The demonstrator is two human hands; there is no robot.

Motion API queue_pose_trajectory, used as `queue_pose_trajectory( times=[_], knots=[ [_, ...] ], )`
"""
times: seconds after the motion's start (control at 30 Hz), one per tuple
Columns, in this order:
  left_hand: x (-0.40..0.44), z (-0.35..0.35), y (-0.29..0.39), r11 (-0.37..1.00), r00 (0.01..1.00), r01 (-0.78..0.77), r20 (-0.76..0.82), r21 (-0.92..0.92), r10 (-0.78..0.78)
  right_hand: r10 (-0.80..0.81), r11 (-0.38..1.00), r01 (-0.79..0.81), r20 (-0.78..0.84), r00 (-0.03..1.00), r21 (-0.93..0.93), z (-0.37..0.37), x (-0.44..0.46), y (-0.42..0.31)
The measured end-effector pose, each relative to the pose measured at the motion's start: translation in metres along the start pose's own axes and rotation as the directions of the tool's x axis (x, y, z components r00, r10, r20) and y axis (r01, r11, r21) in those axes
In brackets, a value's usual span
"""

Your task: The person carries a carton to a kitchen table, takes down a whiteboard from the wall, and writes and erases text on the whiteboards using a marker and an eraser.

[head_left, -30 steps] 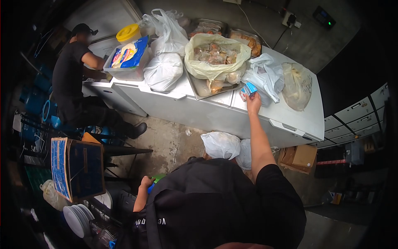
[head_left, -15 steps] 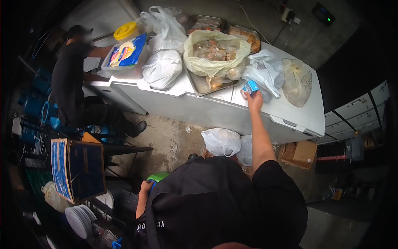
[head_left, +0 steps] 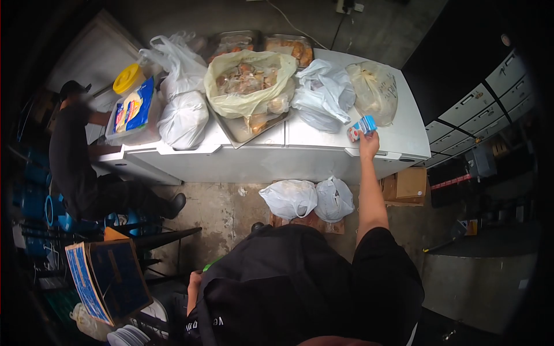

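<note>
My right hand (head_left: 368,144) is closed around a small blue-and-white carton (head_left: 362,127), held over the front edge of the white chest freezer (head_left: 254,164). Left of the carton is a white plastic bag (head_left: 324,95); behind it sits a cloudy, knotted bag with dark writing (head_left: 374,92). Down by my left side, my left hand (head_left: 195,281) has its fingers wrapped at the edge of a green object (head_left: 212,264). My body hides most of that object, so I cannot make out its kind.
On the freezer stand an open yellowish bag of food (head_left: 283,81) over a metal tray (head_left: 234,137), white bags and a plastic tub (head_left: 135,135). Two white bags (head_left: 288,196) rest on the floor. A co-worker (head_left: 72,144) bends at the left; a blue cardboard box (head_left: 118,279) is nearby.
My right hand has carried the carton rightward along the freezer's front edge. The view has turned right, and less of the green object shows at my left hand.
</note>
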State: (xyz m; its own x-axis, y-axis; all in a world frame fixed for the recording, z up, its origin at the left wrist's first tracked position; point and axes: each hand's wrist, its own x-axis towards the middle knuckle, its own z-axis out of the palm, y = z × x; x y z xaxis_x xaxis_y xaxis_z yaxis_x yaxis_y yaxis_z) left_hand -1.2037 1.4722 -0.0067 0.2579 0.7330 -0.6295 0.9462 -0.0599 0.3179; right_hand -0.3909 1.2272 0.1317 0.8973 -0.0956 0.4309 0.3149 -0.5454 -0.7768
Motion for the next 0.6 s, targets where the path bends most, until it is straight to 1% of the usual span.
queue_pose_trajectory(
  times=[0.03,0.1,0.17,0.2,0.27,0.33,0.4,0.43,0.47,0.5,0.53,0.57,0.6],
  knots=[
    [0.005,-0.011,0.016,1.0,0.999,-0.023,-0.026,-0.015,0.023,0.004,1.0,-0.004,-0.009,1.0,0.001,0.004,0.012,-0.001],
    [0.017,-0.026,0.029,0.997,0.996,-0.056,-0.077,-0.045,0.052,-0.005,0.996,0.001,-0.044,0.999,-0.09,0.018,0.033,-0.002],
    [0.03,-0.04,0.04,0.991,0.986,-0.102,-0.141,-0.089,0.088,0.025,0.995,-0.029,-0.04,0.999,-0.095,0.036,0.048,-0.001],
    [0.035,-0.042,0.044,0.982,0.981,-0.124,-0.165,-0.141,0.1,0.094,0.989,-0.096,-0.019,0.995,-0.114,0.045,0.054,0.001],
    [0.028,-0.048,0.058,0.987,0.976,-0.122,-0.191,-0.107,0.1,0.167,0.978,-0.164,0.015,0.986,-0.132,0.064,0.061,0.008],
    [0.008,-0.058,0.085,0.991,0.972,-0.11,-0.217,-0.069,0.093,0.222,0.97,-0.219,0.022,0.975,-0.102,0.082,0.067,0.018],
    [-0.004,-0.065,0.104,0.974,0.925,-0.182,-0.36,-0.137,0.123,0.25,0.967,-0.246,0.059,0.966,-0.07,0.087,0.075,0.018],
    [-0.004,-0.071,0.11,0.928,0.948,-0.198,-0.301,-0.316,0.1,0.27,0.963,-0.268,0.085,0.959,-0.043,0.088,0.08,0.013],
    [-0.003,-0.077,0.118,0.849,0.967,-0.198,-0.241,-0.489,0.087,0.292,0.95,-0.305,0.145,0.945,0.071,0.09,0.081,0.014],
    [-0.028,-0.096,0.157,0.808,0.955,-0.271,-0.253,-0.524,0.156,0.313,0.919,-0.35,0.205,0.927,0.179,0.091,0.083,0.015],
    [-0.041,-0.115,0.182,0.812,0.955,-0.269,-0.251,-0.518,0.156,0.249,0.911,-0.319,0.265,0.931,0.263,0.119,0.102,0.064],
    [-0.056,-0.135,0.209,0.778,0.934,-0.348,-0.262,-0.524,0.241,-0.156,0.987,0.155,0.059,0.986,0.03,0.131,0.107,0.093],
    [-0.055,-0.15,0.215,0.736,0.905,-0.422,-0.295,-0.53,0.306,-0.2,0.979,0.192,0.138,0.97,0.071,0.132,0.111,0.099]
  ],
)
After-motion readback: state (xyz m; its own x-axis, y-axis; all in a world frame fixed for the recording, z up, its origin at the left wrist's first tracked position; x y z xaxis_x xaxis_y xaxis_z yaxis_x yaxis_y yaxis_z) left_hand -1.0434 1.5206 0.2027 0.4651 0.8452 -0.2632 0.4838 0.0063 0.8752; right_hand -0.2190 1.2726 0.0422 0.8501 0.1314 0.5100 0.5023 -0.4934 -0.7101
